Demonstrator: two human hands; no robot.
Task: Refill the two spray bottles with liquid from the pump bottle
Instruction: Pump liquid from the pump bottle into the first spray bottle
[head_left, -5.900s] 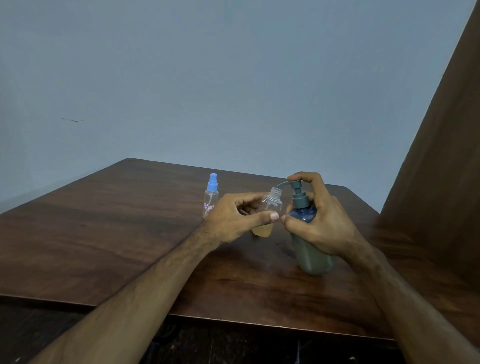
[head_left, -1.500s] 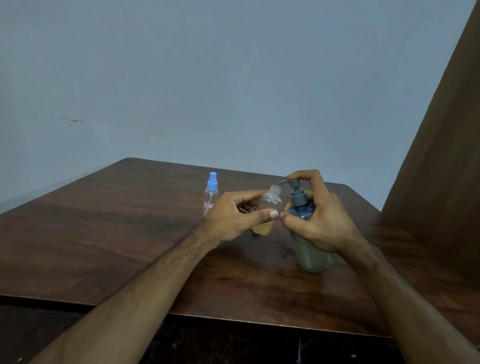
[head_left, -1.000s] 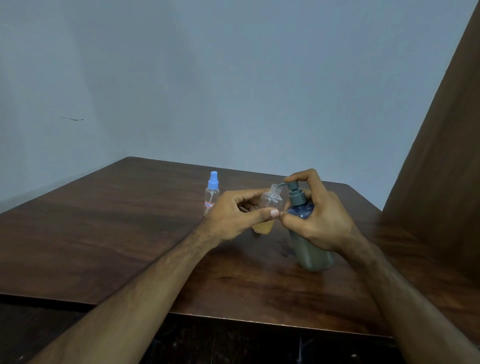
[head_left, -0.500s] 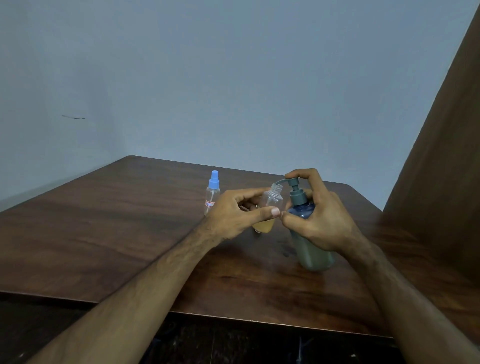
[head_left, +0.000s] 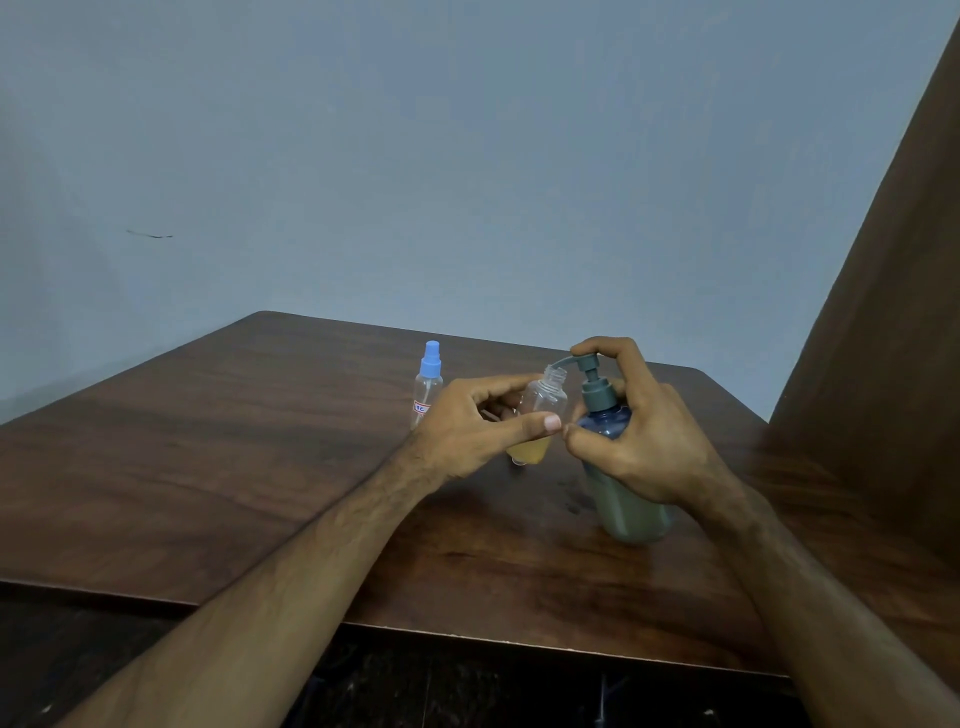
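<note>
Fingers (head_left: 524, 383) of the left hand (head_left: 467, 431) wrap around an uncapped bottle (head_left: 540, 410), the thumb pressed across its front and the forefinger stretched along its far side near the neck. That bottle is clear, tilted with its open mouth leaning right, and holds a shallow layer of yellowish liquid at its base. Whether the base rests on the table (head_left: 208, 467) or is lifted just off it cannot be told. The right hand (head_left: 639, 441) is clamped on the pump bottle (head_left: 631, 506), which stands upright on the table: thumb and lower fingers grip its blue shoulder, while the forefinger arches up and over the grey pump head. The pump's thin spout reaches left and sits right at the mouth of the uncapped bottle. The two thumbs nearly touch between the bottles. Both forearms are bare and come in from the near edge, the left angling right, the right angling left, wrists raised above the wood. Behind the left hand, a second spray bottle (head_left: 428, 384) with a blue cap stands upright, untouched, partly hidden by the knuckles.
</note>
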